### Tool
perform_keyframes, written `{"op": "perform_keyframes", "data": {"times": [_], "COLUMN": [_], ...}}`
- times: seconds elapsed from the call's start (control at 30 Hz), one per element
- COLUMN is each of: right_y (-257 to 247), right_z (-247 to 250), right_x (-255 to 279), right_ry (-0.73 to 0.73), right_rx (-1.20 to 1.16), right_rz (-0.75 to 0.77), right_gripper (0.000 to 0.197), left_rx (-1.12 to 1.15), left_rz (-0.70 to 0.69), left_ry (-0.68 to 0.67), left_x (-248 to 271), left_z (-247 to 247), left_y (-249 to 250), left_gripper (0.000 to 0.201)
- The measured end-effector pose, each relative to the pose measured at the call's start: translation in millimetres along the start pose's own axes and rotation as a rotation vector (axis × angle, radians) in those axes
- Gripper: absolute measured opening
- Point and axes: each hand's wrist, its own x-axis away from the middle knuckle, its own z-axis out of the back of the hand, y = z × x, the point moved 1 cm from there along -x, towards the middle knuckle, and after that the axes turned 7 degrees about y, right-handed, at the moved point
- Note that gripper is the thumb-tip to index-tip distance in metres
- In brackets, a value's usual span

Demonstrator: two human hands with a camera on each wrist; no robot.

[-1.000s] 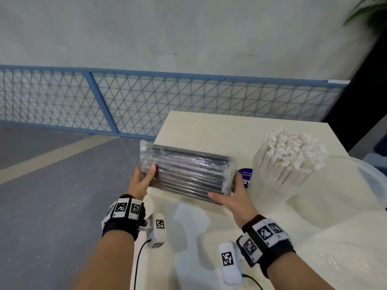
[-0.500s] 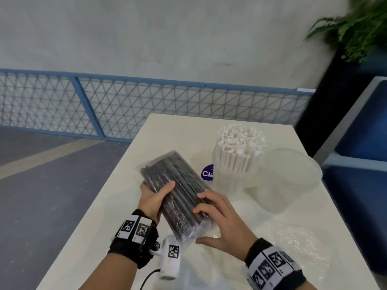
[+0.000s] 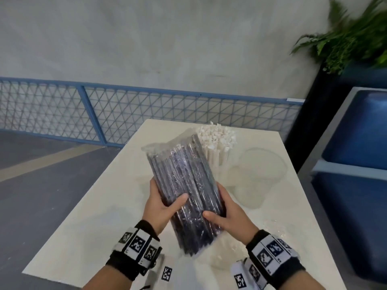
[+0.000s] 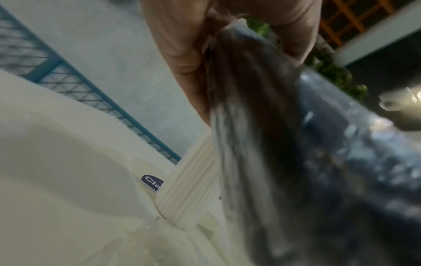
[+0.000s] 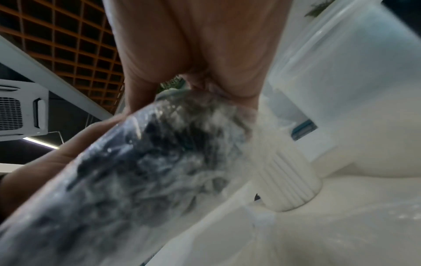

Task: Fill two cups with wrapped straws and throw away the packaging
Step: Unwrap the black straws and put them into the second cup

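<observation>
We grip one pack (image 3: 184, 191) of black straws above the table (image 3: 88, 216), left hand (image 3: 162, 204) and right hand (image 3: 232, 212) each curled round it. Behind stand two cups: one full (image 3: 217, 151), one empty (image 3: 259, 176).

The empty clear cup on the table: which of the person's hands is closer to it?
Right. The right hand grips the pack of black straws just left of the empty clear cup; the left hand grips the pack's far side.
</observation>
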Motion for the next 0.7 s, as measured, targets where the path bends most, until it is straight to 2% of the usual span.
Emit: {"op": "perform_keyframes", "data": {"times": [0.1,0.23,0.33,0.43,0.7], "right_y": [5,1,-13,-28,-11], "right_z": [18,34,49,67,81], "right_x": [9,15,12,10,27], "right_ry": [0.014,0.043,0.233,0.437,0.698], "right_rx": [0.033,0.125,0.085,0.036,0.054], "right_rz": [0.029,0.029,0.070,0.175,0.182], "right_gripper": [0.078,0.070,0.068,0.065,0.052], "left_rx": [-0.074,-0.031,-0.043,-0.018,-0.036], "left_rz": [-0.016,-0.046,-0.128,-0.166,-0.069], "left_ry": [-0.026,-0.029,-0.120,-0.169,-0.371], "left_x": [6,3,-1,-8,-13], "left_z": [-8,-21,-37,-53,-96], "left_y": [10,27,44,51,18], "left_gripper": [0.067,0.066,0.073,0.068,0.078]}}
